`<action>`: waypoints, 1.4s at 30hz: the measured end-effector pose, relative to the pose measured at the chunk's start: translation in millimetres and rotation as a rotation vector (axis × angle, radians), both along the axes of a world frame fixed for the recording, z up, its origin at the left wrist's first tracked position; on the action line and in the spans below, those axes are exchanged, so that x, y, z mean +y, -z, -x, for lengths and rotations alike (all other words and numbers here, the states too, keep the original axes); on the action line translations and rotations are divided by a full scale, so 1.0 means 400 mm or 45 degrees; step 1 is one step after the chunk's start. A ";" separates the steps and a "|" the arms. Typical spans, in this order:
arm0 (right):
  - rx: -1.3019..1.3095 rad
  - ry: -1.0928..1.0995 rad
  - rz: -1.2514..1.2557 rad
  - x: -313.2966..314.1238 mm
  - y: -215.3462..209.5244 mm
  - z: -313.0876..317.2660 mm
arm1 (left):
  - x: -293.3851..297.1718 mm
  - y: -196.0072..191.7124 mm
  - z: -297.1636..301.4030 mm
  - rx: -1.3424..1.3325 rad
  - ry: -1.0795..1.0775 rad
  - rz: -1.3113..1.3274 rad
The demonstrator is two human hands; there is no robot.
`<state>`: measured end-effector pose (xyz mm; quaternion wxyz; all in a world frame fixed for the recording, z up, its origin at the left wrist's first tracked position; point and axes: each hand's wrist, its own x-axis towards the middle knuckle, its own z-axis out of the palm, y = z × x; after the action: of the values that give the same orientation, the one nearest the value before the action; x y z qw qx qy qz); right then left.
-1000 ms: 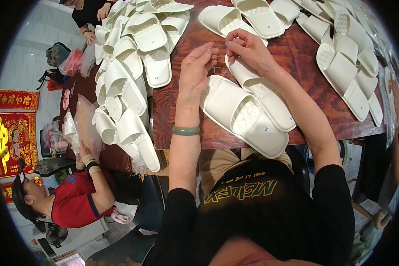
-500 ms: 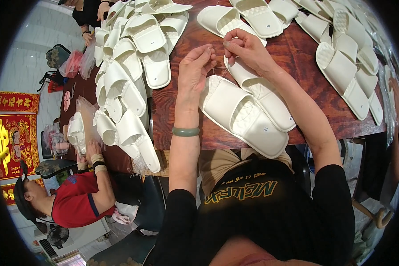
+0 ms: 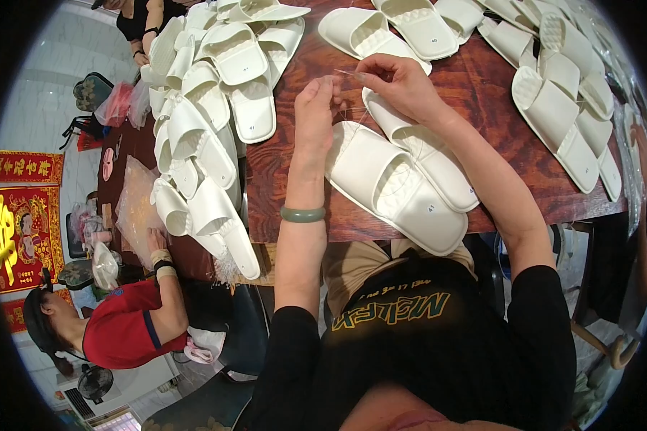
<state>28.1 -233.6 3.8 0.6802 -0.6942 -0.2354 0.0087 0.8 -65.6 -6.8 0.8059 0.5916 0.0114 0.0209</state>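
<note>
My right hand pinches a thin, pale needle between thumb and forefinger, its tip pointing left toward my other fingers. My left hand is closed, fingertips pressed together; what they grip is too small to make out. Fine pale thread hangs between the hands and loops down over the slippers. Below them a white slipper lies on the wooden table, its open heel toward me. A second white slipper lies against its right side, partly behind my right forearm.
Piled white slippers line the table's left side; more slippers lie at the right beside clear plastic. Another pair sits beyond my hands. A co-worker in a red shirt sits at left by a plastic bag; another person stands far left.
My hands have drawn slightly apart, and the needle now shows in my right fingers. The red-shirted co-worker's white slippers have left the plastic bag's side; a wrapped white bundle appears nearer that person.
</note>
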 end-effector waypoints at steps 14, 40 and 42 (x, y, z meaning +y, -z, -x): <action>-0.013 0.046 0.278 0.000 -0.005 0.008 | -0.009 0.010 0.002 -0.077 -0.090 -0.312; 0.034 0.073 0.280 0.001 -0.003 0.000 | -0.036 -0.035 0.032 0.077 0.059 0.122; 0.059 0.094 0.285 0.004 -0.004 -0.001 | -0.040 -0.037 0.028 0.019 0.031 0.079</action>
<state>28.4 -232.0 5.2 0.6035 -0.7736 -0.1915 0.0261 -10.6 -81.6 8.1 0.8239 0.5666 0.0109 0.0063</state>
